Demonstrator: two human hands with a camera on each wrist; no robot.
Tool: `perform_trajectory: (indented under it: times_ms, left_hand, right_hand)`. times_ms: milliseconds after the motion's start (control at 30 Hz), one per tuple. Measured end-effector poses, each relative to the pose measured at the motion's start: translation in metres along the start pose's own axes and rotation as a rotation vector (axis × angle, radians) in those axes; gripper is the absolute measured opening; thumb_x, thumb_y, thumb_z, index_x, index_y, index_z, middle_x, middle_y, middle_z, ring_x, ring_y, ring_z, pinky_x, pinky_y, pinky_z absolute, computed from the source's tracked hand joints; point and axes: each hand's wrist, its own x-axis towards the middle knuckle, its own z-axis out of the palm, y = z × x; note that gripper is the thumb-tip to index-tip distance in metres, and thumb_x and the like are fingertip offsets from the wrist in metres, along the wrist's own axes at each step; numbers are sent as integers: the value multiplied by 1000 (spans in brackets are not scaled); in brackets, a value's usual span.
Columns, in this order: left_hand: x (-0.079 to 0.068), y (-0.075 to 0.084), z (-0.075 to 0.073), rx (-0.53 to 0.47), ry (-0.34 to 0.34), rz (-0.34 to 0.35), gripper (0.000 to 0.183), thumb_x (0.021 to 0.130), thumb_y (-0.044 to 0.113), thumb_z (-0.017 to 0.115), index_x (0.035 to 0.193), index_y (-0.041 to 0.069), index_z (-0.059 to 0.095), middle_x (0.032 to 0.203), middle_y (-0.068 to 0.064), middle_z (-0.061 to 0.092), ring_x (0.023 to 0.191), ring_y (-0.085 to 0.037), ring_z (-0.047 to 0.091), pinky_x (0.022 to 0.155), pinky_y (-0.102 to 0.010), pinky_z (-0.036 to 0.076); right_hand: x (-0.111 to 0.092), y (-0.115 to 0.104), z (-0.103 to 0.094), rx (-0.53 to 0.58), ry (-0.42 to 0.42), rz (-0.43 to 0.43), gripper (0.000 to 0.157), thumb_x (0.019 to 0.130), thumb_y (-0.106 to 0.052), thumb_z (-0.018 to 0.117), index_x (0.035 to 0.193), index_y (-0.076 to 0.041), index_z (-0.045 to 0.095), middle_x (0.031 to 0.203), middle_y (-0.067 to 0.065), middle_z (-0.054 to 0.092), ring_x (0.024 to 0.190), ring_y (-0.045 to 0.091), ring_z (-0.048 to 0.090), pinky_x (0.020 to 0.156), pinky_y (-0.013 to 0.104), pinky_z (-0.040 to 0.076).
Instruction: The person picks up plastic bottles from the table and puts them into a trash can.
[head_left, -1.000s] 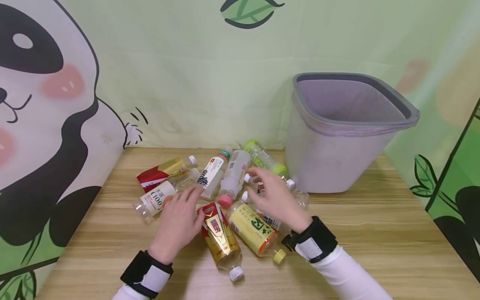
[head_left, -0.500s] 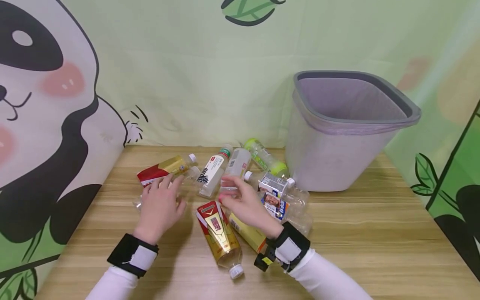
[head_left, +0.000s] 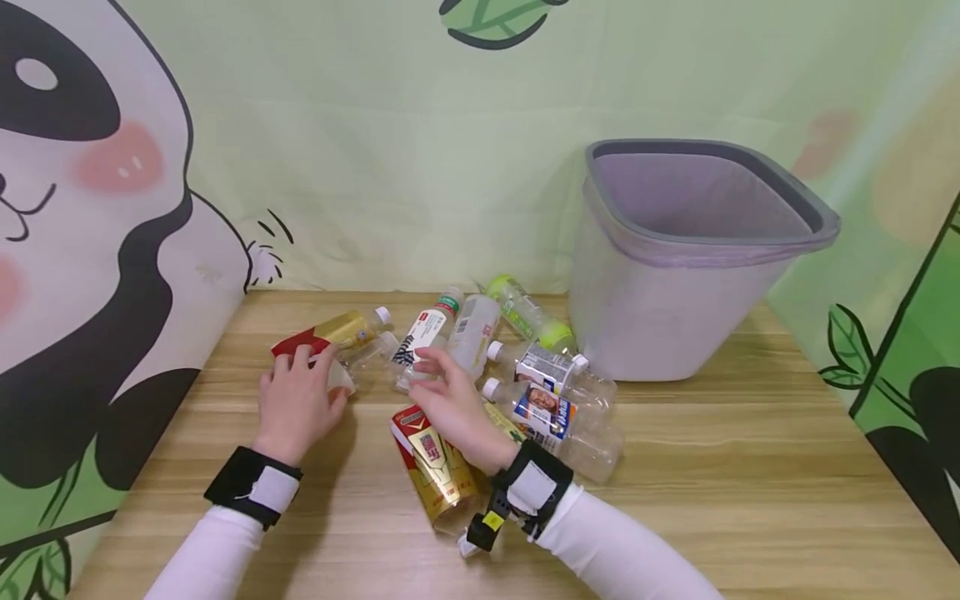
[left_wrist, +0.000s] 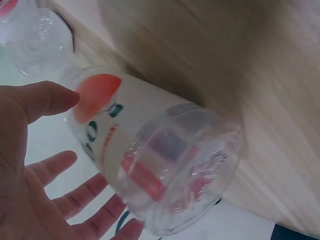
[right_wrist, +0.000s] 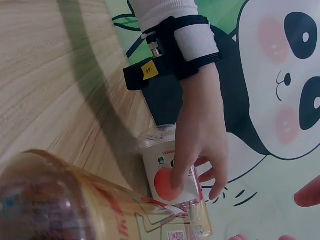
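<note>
On my feed: left hand (head_left: 296, 408) astride the white-labelled bottle (left_wrist: 120, 130) at the table's (head_left: 750, 483) left, thumb and fingers apart; contact I can't tell. Right hand (head_left: 465, 412), digits apart, above the near red-gold bottle (head_left: 437, 475). Bin (head_left: 667, 317) at right.

At least nine bottles (head_left: 433, 471), one bin (head_left: 660, 317), two wrist straps (head_left: 238, 482) and one table (head_left: 750, 483).

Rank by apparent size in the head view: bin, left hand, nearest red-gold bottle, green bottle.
Largest: bin
Middle: left hand and red-gold bottle, too alike to rank, bottle partly hidden
Smallest: green bottle
</note>
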Motion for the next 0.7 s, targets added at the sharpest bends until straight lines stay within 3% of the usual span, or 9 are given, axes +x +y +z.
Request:
perform_trajectory:
  times_ms: [233,400,533,700]
  left_hand:
    - [-3,-4,7,-23,-59,-17,63,77,27,72,132,6,49,118,-28,51,106,-51,44,78,-68,41]
    - [-7,-4,12,-57,-39,-7,61,80,31,70,132,6,49,121,-27,52,107,-51,46,72,-68,44]
    - [-9,-3,16,-78,-26,4,62,82,35,68,133,7,47,115,-28,53,92,-49,52,63,-61,48]
    - [-11,-1,16,-94,-89,-22,65,84,38,65,138,9,42,102,-26,54,70,-40,54,54,-51,48]
  right_hand:
    - [0,2,2,22,1,19,55,87,-5,55,139,-9,40,133,18,47,117,32,52,96,43,46]
    - [0,2,-2,13,-11,19,54,86,-5,54,139,-11,41,134,18,46,115,30,54,96,42,45]
    - [1,5,-8,18,-9,37,53,89,-8,56,139,-12,41,132,15,48,114,28,54,96,42,45]
    - [2,7,-14,50,-13,43,56,87,-11,57,140,-10,39,132,15,48,115,31,53,97,42,45]
